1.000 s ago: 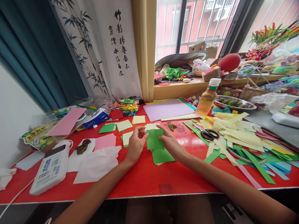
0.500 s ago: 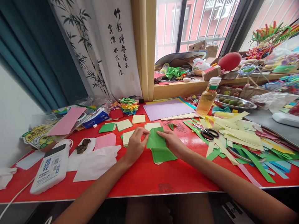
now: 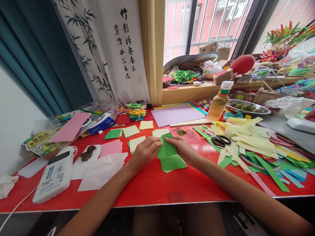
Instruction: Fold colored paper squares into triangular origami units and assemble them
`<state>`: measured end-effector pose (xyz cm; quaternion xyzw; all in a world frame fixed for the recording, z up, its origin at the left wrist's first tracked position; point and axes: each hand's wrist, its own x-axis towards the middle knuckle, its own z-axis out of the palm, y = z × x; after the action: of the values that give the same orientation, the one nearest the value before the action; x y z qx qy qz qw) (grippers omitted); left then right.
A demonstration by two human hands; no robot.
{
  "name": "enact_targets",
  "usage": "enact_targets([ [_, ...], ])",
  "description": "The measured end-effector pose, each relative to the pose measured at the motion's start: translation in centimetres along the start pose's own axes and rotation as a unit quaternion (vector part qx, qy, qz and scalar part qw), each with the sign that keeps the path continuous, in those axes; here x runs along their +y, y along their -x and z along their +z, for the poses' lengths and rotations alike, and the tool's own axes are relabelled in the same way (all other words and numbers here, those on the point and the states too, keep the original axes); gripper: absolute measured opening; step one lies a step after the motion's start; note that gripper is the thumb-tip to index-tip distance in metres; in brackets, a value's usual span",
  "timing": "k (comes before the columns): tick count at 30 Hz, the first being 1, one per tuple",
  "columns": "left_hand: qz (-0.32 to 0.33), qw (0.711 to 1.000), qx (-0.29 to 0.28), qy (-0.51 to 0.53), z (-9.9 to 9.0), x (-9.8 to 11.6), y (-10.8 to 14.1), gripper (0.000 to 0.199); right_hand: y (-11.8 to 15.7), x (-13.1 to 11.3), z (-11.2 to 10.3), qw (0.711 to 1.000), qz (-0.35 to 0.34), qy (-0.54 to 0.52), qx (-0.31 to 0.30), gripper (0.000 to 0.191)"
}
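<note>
A square sheet of green paper (image 3: 167,147) is held up in front of me, above the table. My right hand (image 3: 184,149) grips its right side, thumb on top and the other fingers behind. At its upper left edge, my left hand (image 3: 148,150) pinches it with curled fingers, their tips partly hidden. Just below the held sheet lies a stack of green paper squares (image 3: 173,164). Behind the hands are pale yellow squares (image 3: 160,132) and a small folded green piece (image 3: 181,132).
Black-handled scissors (image 3: 221,141) lie to the right beside a heap of paper strips (image 3: 256,144). A bottle (image 3: 218,104) stands behind them, near a metal dish (image 3: 248,107). On the left are a white device (image 3: 52,178), white tissue (image 3: 102,173) and pink paper squares (image 3: 111,148).
The green sheet has shifted slightly right and tilted. My left hand has moved a little right, its fingers now more curled together at the edge. My right hand keeps its grip.
</note>
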<state>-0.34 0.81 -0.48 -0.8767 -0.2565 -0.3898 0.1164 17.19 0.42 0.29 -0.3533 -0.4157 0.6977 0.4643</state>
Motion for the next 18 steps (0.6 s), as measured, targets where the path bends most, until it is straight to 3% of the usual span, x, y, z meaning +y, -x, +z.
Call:
enact_targets([
  [18, -0.003, 0.999, 0.005, 0.036, 0.20, 0.28, 0.05, 0.018, 0.44, -0.73, 0.05, 0.999, 0.022, 0.003, -0.028, 0.018],
])
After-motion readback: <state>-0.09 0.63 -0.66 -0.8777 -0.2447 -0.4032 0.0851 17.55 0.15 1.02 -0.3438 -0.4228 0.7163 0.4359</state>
